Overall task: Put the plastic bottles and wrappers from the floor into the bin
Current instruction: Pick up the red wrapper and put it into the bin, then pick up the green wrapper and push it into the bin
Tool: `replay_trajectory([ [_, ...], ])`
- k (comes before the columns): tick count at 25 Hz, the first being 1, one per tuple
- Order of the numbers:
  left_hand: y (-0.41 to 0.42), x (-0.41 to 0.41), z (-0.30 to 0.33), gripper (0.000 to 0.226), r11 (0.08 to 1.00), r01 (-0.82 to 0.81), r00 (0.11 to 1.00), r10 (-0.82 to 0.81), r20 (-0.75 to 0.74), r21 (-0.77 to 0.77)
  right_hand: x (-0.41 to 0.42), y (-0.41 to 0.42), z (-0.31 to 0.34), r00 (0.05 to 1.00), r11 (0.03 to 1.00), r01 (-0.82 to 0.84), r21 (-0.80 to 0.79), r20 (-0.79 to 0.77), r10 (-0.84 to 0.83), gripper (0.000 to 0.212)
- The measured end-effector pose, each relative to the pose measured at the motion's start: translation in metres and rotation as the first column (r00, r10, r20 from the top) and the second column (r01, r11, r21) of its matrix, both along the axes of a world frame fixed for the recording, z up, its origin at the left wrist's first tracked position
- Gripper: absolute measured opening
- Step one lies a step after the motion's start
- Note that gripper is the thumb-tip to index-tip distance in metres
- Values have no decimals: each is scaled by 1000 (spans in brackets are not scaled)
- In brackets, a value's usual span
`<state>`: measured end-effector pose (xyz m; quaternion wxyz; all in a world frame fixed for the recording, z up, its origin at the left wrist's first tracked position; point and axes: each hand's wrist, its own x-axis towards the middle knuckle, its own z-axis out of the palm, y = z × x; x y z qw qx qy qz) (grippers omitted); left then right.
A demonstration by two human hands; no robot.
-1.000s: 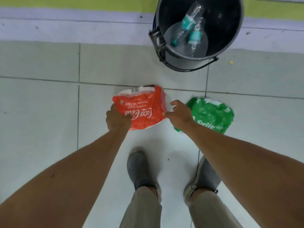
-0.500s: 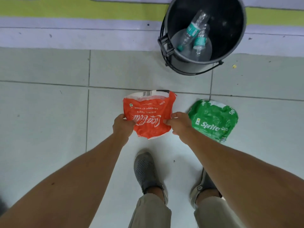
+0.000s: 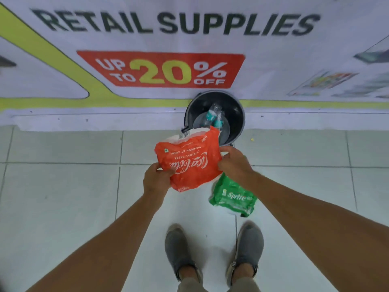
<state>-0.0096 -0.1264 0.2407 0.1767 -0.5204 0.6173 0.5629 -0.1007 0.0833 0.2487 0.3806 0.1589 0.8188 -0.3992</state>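
fingers [image 3: 162, 168] of our left hand [image 3: 154, 180] are curled onto the lower left edge of the red coca-cola wrapper [image 3: 189, 163], and those of our right hand [image 3: 233, 163] pinch its right edge, so both hands are closed on the same wrapper. we hold it off the floor, spread between the hands, with its top corner overlapping the near rim of the black bin [image 3: 237, 127] from this viewpoint.

to finish this step well we judge we should carry the wrapper forward until it sits fully over the bin's mouth, then let go with both hands together so it drops flat inside, not catching on the rim. crumpling it a little first would probably help, since a light, wide sheet like this may drift or hang on the edge.

the wrapper is thin, creased plastic film, red with white script printed upside down to us, a white band and barcode along its far edge. it looks limp and empty.

just below our right wrist the green sprite wrapper [image 3: 232, 194] lies crumpled on the tiled floor [image 3: 63, 186], near our grey shoes [image 3: 179, 247]. two clear plastic bottles [image 3: 212, 115] with teal labels lie in the bin already. behind it, a printed retail banner [image 3: 168, 68] runs along the floor's edge.
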Motion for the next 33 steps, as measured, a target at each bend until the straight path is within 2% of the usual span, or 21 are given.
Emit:
replay_trajectory([
  [4,23,-61,5,47,993,-16,1000,13,-21,-113,-48,18,6,978,997,67,29,-201,-60,53],
  [7,40,-92,-7,37,994,-40,999,38,-22,-100,-35,21,-6,933,993,105,50,-350,-81,60],
  [9,52,-106,-19,36,996,-83,996,82,-20,-37,-16,18,-17,911,996,-42,83,-405,72,77],
  [11,65,-118,-29,26,986,-93,995,97,-19,137,-8,14,-30,856,951,-260,166,-416,307,88],
  [12,71,-124,-32,19,974,-37,999,45,-29,225,-9,13,-38,811,903,-357,237,-401,426,90],
  [14,79,-135,-36,23,935,113,993,-93,-75,335,-17,10,-54,712,761,-498,416,-305,633,89],
  [17,78,-147,-47,36,923,225,974,-211,-79,311,-36,9,-79,635,558,-618,554,-66,770,82],
  [19,72,-149,-47,38,926,276,961,-269,-61,258,-43,14,-88,616,510,-652,562,-1,788,79],
  [21,66,-142,-48,30,945,274,960,-259,-107,179,-38,24,-88,596,529,-640,557,-75,799,79],
  [24,63,-106,-41,37,988,142,980,-149,-130,-60,-10,52,-74,631,632,-572,523,-211,746,81],
  [26,70,-70,-38,38,942,237,964,-258,-60,-239,15,78,-65,668,652,-566,504,-183,721,80],
  [28,83,-36,-44,39,895,372,925,-380,18,-247,38,104,-69,735,695,-552,460,-125,667,76],
  [29,89,-24,-50,39,878,426,903,-426,48,-218,48,114,-73,795,750,-508,424,-104,597,72],
  [31,109,-3,-79,39,839,519,855,-513,80,-164,68,137,-97,927,872,-327,364,-56,371,65],
  [33,128,11,-116,40,803,582,813,-574,93,-133,85,149,-132,991,940,-125,317,3,131,63],
])
